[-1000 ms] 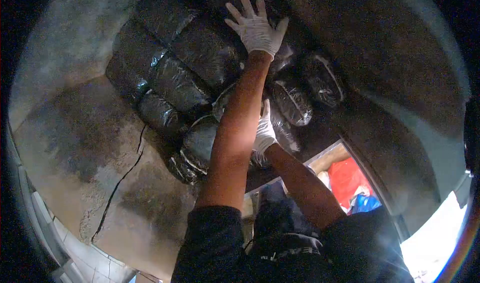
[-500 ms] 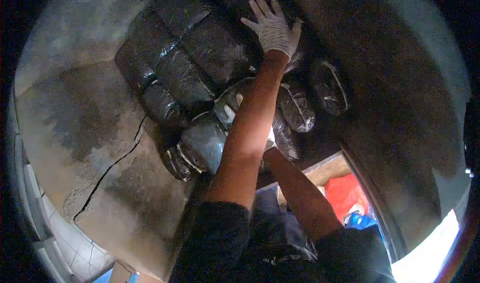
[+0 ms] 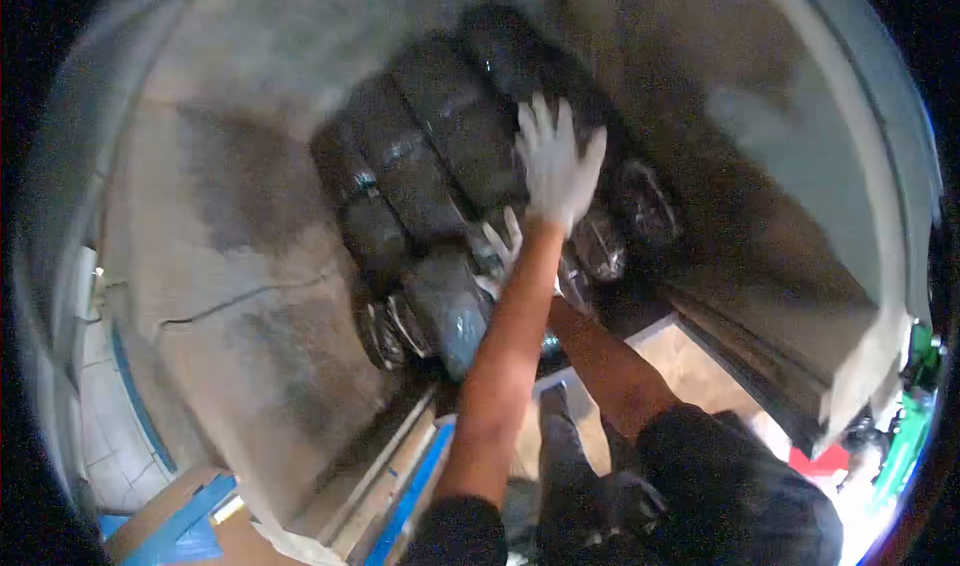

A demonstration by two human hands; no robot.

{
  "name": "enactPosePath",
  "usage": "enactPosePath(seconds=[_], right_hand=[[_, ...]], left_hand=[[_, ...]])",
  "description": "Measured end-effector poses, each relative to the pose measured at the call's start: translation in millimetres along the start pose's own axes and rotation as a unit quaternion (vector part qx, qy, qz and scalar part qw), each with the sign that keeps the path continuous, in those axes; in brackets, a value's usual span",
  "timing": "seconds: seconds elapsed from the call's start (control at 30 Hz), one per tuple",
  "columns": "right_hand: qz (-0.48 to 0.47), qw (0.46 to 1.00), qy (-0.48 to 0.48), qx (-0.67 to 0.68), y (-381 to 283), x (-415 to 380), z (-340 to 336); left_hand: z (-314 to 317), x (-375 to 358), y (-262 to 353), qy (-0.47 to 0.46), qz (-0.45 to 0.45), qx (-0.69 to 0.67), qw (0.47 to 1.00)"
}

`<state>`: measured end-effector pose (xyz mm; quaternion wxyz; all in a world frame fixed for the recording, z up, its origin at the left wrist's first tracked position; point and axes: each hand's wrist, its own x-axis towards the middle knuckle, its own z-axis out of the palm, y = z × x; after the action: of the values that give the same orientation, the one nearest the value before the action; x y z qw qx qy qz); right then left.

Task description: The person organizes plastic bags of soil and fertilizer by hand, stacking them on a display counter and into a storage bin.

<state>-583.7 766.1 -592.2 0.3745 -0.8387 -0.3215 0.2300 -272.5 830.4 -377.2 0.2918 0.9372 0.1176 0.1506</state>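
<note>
Dark plastic-wrapped bundles point(image 3: 400, 156) are packed in rows against the far end of a brown-walled space. My left hand point(image 3: 560, 166), in a whitish glove, lies with spread fingers on the upper bundles. Lower down, my right hand point(image 3: 505, 251), also gloved, rests open on the bundles near a shiny grey-blue one point(image 3: 450, 306). My left forearm crosses over my right wrist and hides part of that hand. Neither hand holds anything that shows.
A cracked, stained wall point(image 3: 240, 266) rises on the left, with a dark wall point(image 3: 740, 206) on the right. Below are a wooden ledge point(image 3: 690, 366), a blue strip point(image 3: 415, 486), and red and green items point(image 3: 905, 446) at the lower right.
The view has shifted back, showing more of the walls and rim. In the picture my left hand is lower, its fingers still spread; more of my right hand shows.
</note>
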Motion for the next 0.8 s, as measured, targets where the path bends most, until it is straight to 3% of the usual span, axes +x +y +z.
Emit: enactPosePath(seconds=[0.03, 0.07, 0.1, 0.17, 0.2, 0.23, 0.3, 0.33, 0.37, 0.43, 0.57, 0.67, 0.73, 0.8], right_hand=[[-0.018, 0.999, 0.03, 0.019, 0, 27, 1], [-0.038, 0.996, 0.068, 0.033, 3, 62, -8], [-0.057, 0.992, 0.106, 0.045, 5, 95, -30], [-0.088, 0.976, 0.189, 0.059, 30, 158, -89], [-0.025, 0.994, 0.045, -0.093, -6, 150, -160], [0.059, 0.966, -0.108, -0.227, -50, 124, -219], [0.111, 0.991, -0.077, -0.014, -58, 99, -236], [0.077, 0.995, -0.053, 0.028, -70, 74, -256], [0.082, 0.996, -0.036, 0.029, -78, 44, -270], [-0.035, 0.986, -0.033, 0.159, -87, -23, -282], [0.029, 0.939, -0.107, 0.326, -82, -174, -286], [0.091, 0.972, -0.103, 0.19, -45, -284, -292], [0.15, 0.968, -0.107, 0.171, -40, -353, -317], [0.21, 0.962, -0.036, 0.168, 2, -403, -319]], left_hand=[[-37, -36, 15, 0.01, 0.018, -0.02, 1.0], [-76, -77, 34, -0.015, -0.018, -0.04, 0.999], [-101, -115, 39, 0.003, 0.017, -0.05, 0.999], [-146, -204, 50, 0.015, -0.046, -0.163, 0.985], [-155, -252, 52, 0.02, -0.108, -0.238, 0.965], [-174, -296, 53, -0.004, -0.141, -0.234, 0.962], [-221, -380, 77, -0.029, -0.237, -0.33, 0.913], [-223, -434, 34, -0.041, -0.052, -0.163, 0.984], [-224, -438, 37, -0.048, -0.036, -0.166, 0.984], [-224, -453, 37, -0.055, -0.039, -0.221, 0.973], [-225, -494, 38, -0.058, -0.076, -0.321, 0.942], [-238, -527, 48, -0.049, -0.121, -0.38, 0.916], [-246, -538, 60, -0.054, -0.144, -0.417, 0.896], [-242, -535, 77, -0.072, -0.159, -0.457, 0.872]])
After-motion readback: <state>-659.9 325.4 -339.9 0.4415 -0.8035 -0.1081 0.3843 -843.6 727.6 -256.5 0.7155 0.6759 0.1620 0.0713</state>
